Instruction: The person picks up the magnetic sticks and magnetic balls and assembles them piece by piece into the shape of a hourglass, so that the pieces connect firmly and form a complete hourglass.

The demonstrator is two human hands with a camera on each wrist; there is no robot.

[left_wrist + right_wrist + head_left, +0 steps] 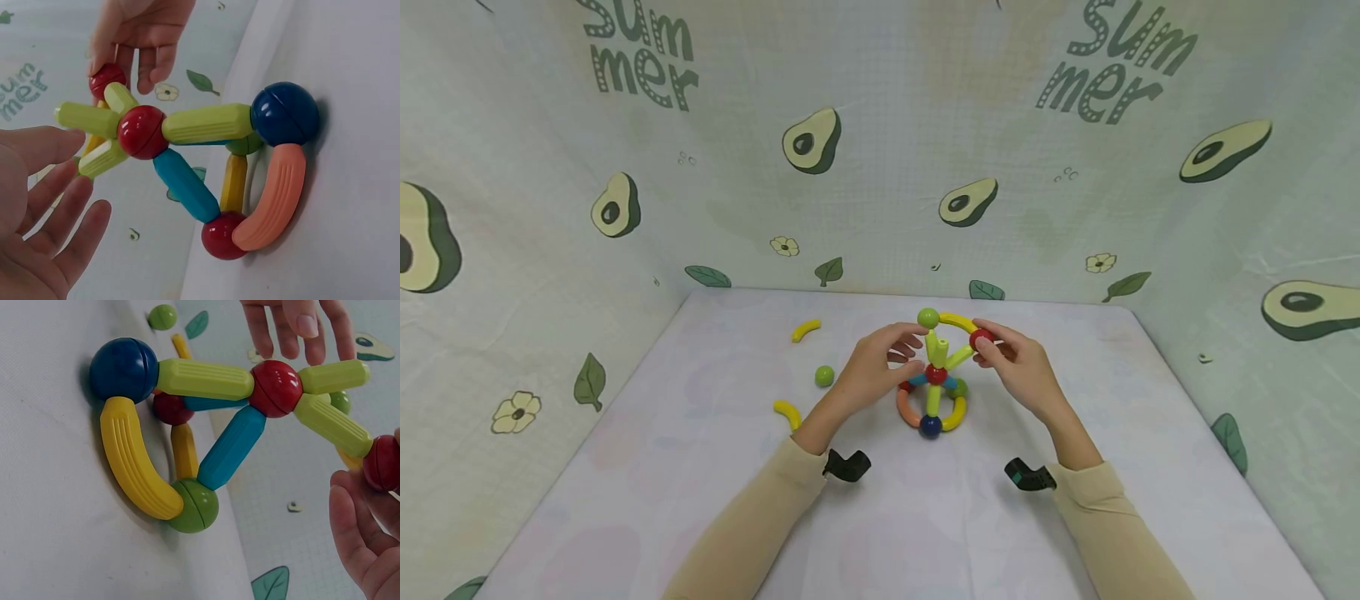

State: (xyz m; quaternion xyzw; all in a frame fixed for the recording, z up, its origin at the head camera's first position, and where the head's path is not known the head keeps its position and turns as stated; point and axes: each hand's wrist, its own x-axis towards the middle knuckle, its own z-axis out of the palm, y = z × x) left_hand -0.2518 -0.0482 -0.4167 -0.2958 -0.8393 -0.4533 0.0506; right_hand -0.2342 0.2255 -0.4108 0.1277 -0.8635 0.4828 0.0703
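A magnetic ball-and-stick structure stands on the table, its central red ball joined to light green and blue sticks. Its base has a dark blue ball, a red ball, a green ball, an orange curved stick and a yellow curved stick. My right hand pinches an upper red ball at the end of a green stick. From that ball, a yellow curved stick reaches an upper green ball. My left hand is beside the upper green sticks, fingers spread and holding nothing.
Left of the structure lie a loose green ball and two yellow curved sticks, one farther back and one near my left wrist. Cloth printed with avocados hangs behind and at both sides of the table.
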